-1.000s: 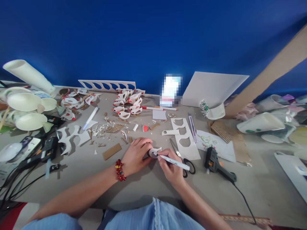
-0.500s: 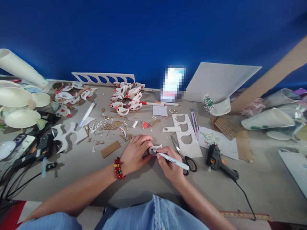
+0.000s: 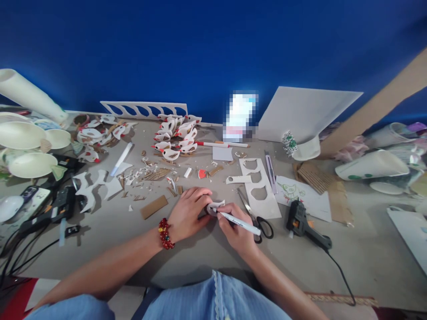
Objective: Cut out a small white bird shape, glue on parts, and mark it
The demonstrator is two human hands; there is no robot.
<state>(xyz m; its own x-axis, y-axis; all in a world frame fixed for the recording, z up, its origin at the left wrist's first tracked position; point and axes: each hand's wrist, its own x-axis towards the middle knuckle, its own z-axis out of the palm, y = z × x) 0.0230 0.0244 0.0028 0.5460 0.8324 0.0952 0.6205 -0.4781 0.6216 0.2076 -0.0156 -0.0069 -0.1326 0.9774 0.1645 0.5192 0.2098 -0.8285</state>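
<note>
A small white bird-shaped cutout [image 3: 218, 204] lies at the front middle of the table, partly covered by fingers. My left hand [image 3: 191, 209] is closed on its left side and steadies it against the table. Between the thumb and fingers of my right hand [image 3: 237, 229] is a white marker pen [image 3: 245, 226], tilted with its tip at the cutout. Just right of that hand lie scissors [image 3: 255, 218] with black handles. Beyond the hands stands a cluster of finished-looking white birds [image 3: 171, 154] with red beaks.
A white sheet with cut-out holes [image 3: 263, 191] and a purple craft knife [image 3: 271, 172] lie right of centre. Farther right is a black glue gun [image 3: 308, 226] with its cord. Scraps [image 3: 156, 174] and a cardboard strip [image 3: 154, 207] lie to the left, near cables and a power strip [image 3: 63, 204].
The marker has shifted very slightly at the cutout, its rear end moving a little left. Both hands stay in nearly the same place.
</note>
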